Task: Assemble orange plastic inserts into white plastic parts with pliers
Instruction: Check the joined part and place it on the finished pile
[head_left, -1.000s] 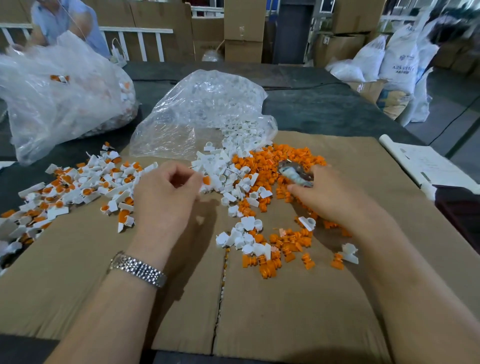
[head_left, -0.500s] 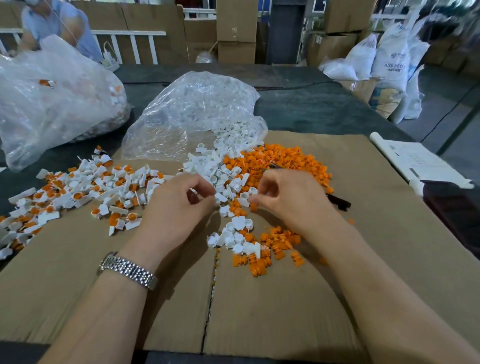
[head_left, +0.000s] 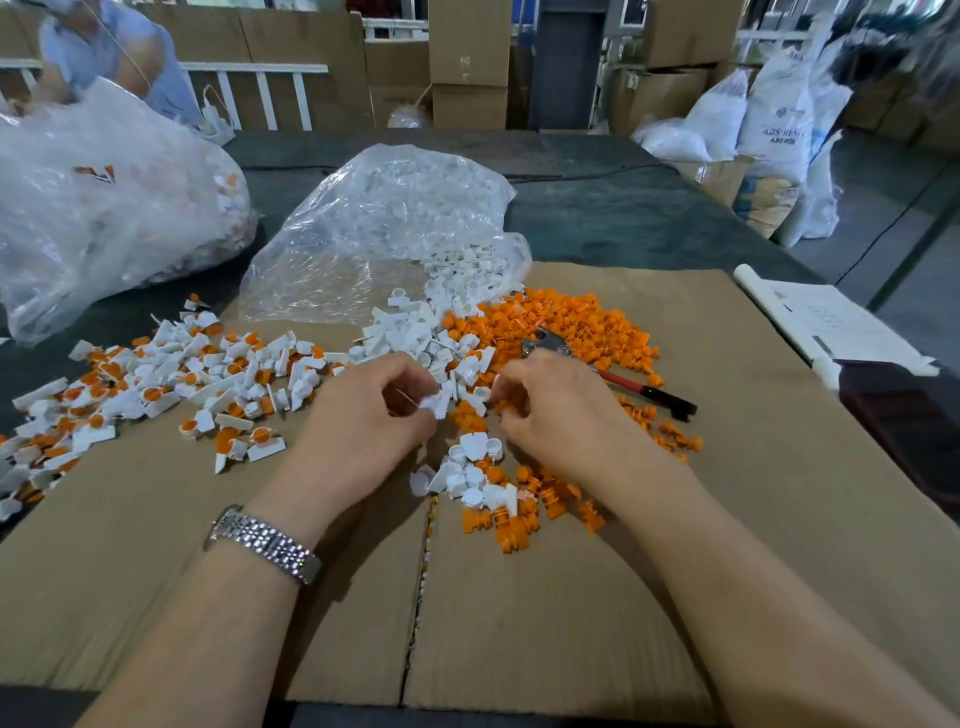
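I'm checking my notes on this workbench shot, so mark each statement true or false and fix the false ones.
1. The pliers lie on the cardboard sheet beyond the right hand. True.
2. The left hand pinches a white part. True.
3. The wristwatch is on the right wrist. False: it is on the left wrist.
4. The loose orange inserts are piled left of the finished pieces. False: they lie to the right.
5. The clear bag holds orange inserts. False: it holds white parts.
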